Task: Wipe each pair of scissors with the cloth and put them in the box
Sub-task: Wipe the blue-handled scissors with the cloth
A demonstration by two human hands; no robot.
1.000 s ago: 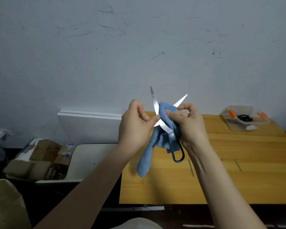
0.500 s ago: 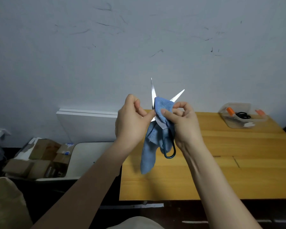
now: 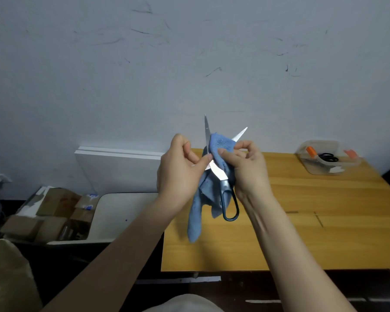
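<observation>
One pair of scissors (image 3: 218, 174), blades splayed to bare each edge, held above the table's (image 3: 324, 233) left half: left hand (image 3: 178, 172) pinching one blade to steady it, right hand (image 3: 250, 172) pinching the cloth (image 3: 195, 219) round the other; box (image 3: 311, 170) on the table's far right corner.

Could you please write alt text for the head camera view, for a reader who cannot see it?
A person's left hand pinches an open pair of scissors, blades pointing up, while the right hand pinches a blue cloth between the blades, above a wooden table. A clear box with black-handled scissors inside sits at the table's far right.
</observation>
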